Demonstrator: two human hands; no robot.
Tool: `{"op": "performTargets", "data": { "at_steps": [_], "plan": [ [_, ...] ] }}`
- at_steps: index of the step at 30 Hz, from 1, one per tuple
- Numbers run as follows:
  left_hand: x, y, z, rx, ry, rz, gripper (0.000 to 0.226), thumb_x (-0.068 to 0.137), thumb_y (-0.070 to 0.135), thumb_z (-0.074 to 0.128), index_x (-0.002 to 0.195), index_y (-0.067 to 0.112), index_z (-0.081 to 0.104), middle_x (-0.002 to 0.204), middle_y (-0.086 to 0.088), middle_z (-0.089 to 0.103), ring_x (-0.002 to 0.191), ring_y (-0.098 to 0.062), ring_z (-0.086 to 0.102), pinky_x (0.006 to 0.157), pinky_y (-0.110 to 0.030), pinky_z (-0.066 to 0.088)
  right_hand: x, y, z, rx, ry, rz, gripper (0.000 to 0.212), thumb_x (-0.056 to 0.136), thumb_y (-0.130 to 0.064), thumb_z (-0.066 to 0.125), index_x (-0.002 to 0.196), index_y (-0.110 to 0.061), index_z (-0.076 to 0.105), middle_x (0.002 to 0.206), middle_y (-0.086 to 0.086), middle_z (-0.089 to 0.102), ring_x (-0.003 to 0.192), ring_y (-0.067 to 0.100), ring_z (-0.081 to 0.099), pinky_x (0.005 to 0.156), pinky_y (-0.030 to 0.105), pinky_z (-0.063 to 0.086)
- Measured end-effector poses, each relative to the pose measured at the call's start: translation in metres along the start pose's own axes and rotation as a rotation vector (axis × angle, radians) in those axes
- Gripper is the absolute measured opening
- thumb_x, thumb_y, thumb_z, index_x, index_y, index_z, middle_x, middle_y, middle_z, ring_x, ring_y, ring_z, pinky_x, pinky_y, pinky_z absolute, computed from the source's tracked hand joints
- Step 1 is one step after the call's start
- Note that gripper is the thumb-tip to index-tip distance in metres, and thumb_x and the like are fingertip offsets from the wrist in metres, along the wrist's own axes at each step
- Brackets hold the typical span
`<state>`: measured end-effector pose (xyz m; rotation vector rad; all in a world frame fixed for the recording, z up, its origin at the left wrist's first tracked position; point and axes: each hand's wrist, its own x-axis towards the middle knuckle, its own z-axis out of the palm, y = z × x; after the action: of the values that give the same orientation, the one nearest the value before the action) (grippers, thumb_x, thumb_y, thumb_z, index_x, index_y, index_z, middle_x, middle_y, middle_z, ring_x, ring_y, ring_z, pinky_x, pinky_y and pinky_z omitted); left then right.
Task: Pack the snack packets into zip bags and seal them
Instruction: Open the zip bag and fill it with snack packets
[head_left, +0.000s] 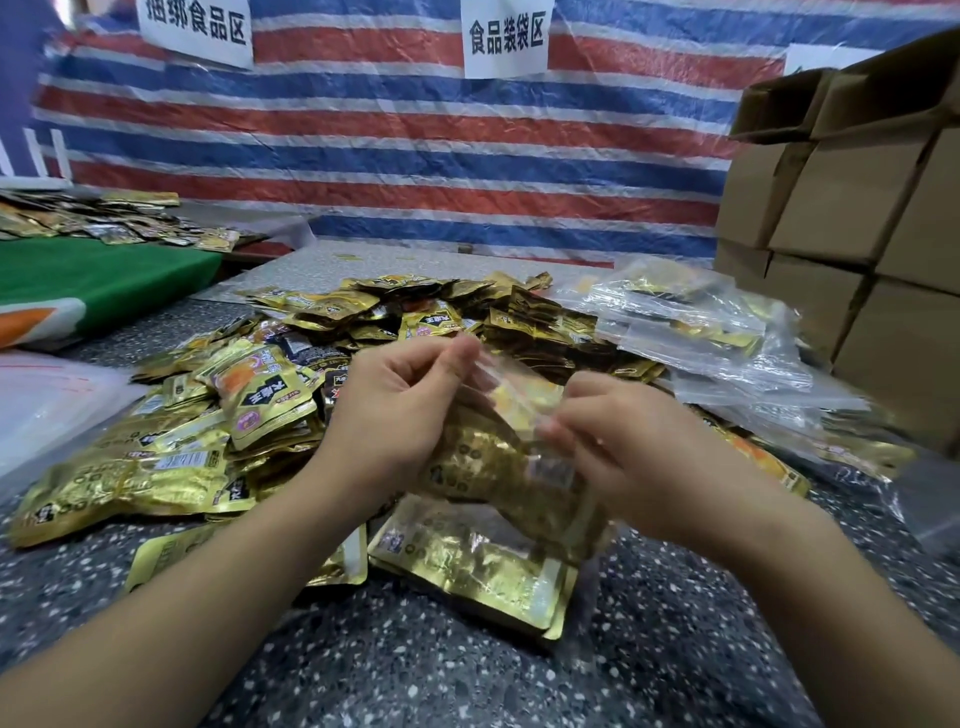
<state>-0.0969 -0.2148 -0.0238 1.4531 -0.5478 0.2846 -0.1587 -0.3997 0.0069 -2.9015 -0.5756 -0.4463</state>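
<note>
A clear zip bag (511, 457) with gold snack packets inside hangs tilted between my hands, above the speckled table (467, 675). My left hand (395, 410) pinches the bag's upper left edge between thumb and fingers. My right hand (623, 436) pinches the same top edge at its right end. A big heap of loose gold snack packets (249, 395) spreads behind and to the left of my hands. Two flat gold packets (483, 571) lie on the table right under the bag.
A pile of filled clear zip bags (717, 332) lies at the right. Stacked cardboard boxes (852, 208) stand behind them. A white plastic sheet (47, 400) and a green cloth (98, 275) are at the left. A striped tarp (389, 156) closes the back.
</note>
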Motion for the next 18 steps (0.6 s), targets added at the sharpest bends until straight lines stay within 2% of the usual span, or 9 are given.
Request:
{"op": "performTargets", "data": {
  "at_steps": [2, 4, 8, 10, 11, 13, 15, 18],
  "plan": [
    [0.001, 0.004, 0.000, -0.080, 0.003, -0.029, 0.039, 0.085, 0.038, 0.057, 0.081, 0.002, 0.071, 0.072, -0.009, 0.074, 0.061, -0.018, 0.071, 0.052, -0.024, 0.055, -0.001, 0.005, -0.003, 0.114, 0.163, -0.021, 0.049, 0.094, -0.049, 0.033, 0.082, -0.017, 0.067, 0.088, -0.010, 0.056, 0.075, 0.012, 0.056, 0.067, 0.040, 0.052],
    [0.001, 0.006, 0.001, -0.096, -0.019, -0.013, 0.037, 0.084, 0.042, 0.056, 0.084, 0.007, 0.070, 0.077, -0.009, 0.074, 0.065, -0.020, 0.072, 0.056, -0.028, 0.058, -0.001, 0.008, -0.002, 0.120, 0.295, -0.057, 0.046, 0.098, -0.043, 0.038, 0.078, -0.014, 0.067, 0.083, -0.007, 0.057, 0.071, 0.015, 0.056, 0.061, 0.043, 0.051],
    [0.001, 0.004, 0.002, -0.070, -0.116, -0.044, 0.046, 0.074, 0.048, 0.061, 0.100, 0.010, 0.065, 0.087, -0.007, 0.076, 0.077, -0.024, 0.074, 0.073, -0.031, 0.060, 0.002, 0.014, 0.001, 0.126, 0.421, -0.058, 0.039, 0.097, -0.036, 0.047, 0.075, -0.011, 0.067, 0.075, -0.004, 0.057, 0.065, 0.016, 0.053, 0.055, 0.039, 0.047],
    [0.001, -0.002, 0.002, 0.005, -0.156, -0.118, 0.028, 0.081, 0.034, 0.064, 0.100, 0.013, 0.067, 0.088, -0.006, 0.077, 0.080, -0.022, 0.074, 0.077, -0.034, 0.061, 0.003, 0.018, 0.002, 0.159, 0.456, -0.059, 0.038, 0.096, -0.036, 0.050, 0.074, -0.011, 0.068, 0.073, -0.004, 0.057, 0.064, 0.015, 0.053, 0.054, 0.040, 0.047],
    [0.001, -0.003, 0.003, 0.052, -0.158, -0.139, 0.018, 0.087, 0.026, 0.063, 0.096, 0.012, 0.069, 0.086, -0.006, 0.077, 0.079, -0.020, 0.073, 0.076, -0.034, 0.061, 0.003, 0.020, 0.002, 0.171, 0.466, -0.061, 0.039, 0.097, -0.036, 0.051, 0.074, -0.010, 0.069, 0.073, -0.003, 0.057, 0.064, 0.016, 0.054, 0.055, 0.042, 0.048],
    [0.001, -0.005, 0.003, 0.096, -0.134, -0.134, 0.019, 0.092, 0.021, 0.060, 0.087, 0.008, 0.072, 0.079, -0.004, 0.076, 0.073, -0.014, 0.072, 0.068, -0.027, 0.058, 0.003, 0.021, 0.003, 0.184, 0.468, -0.075, 0.040, 0.097, -0.038, 0.053, 0.075, -0.010, 0.071, 0.075, -0.002, 0.060, 0.065, 0.018, 0.056, 0.056, 0.045, 0.050],
    [0.002, -0.002, 0.002, 0.029, -0.104, -0.119, 0.024, 0.087, 0.026, 0.061, 0.086, 0.005, 0.072, 0.074, -0.008, 0.075, 0.068, -0.015, 0.072, 0.063, -0.024, 0.057, 0.002, 0.023, 0.000, 0.189, 0.501, -0.110, 0.033, 0.094, -0.035, 0.059, 0.077, -0.009, 0.072, 0.078, -0.002, 0.062, 0.067, 0.020, 0.058, 0.058, 0.046, 0.052],
    [0.003, 0.010, 0.003, -0.064, -0.070, -0.055, 0.026, 0.082, 0.031, 0.063, 0.085, 0.008, 0.073, 0.073, -0.011, 0.074, 0.065, -0.020, 0.072, 0.060, -0.025, 0.057, 0.002, 0.023, -0.010, 0.168, 0.625, -0.173, 0.018, 0.090, -0.020, 0.068, 0.082, -0.005, 0.072, 0.082, 0.003, 0.064, 0.071, 0.022, 0.059, 0.062, 0.043, 0.051]
  ]
}}
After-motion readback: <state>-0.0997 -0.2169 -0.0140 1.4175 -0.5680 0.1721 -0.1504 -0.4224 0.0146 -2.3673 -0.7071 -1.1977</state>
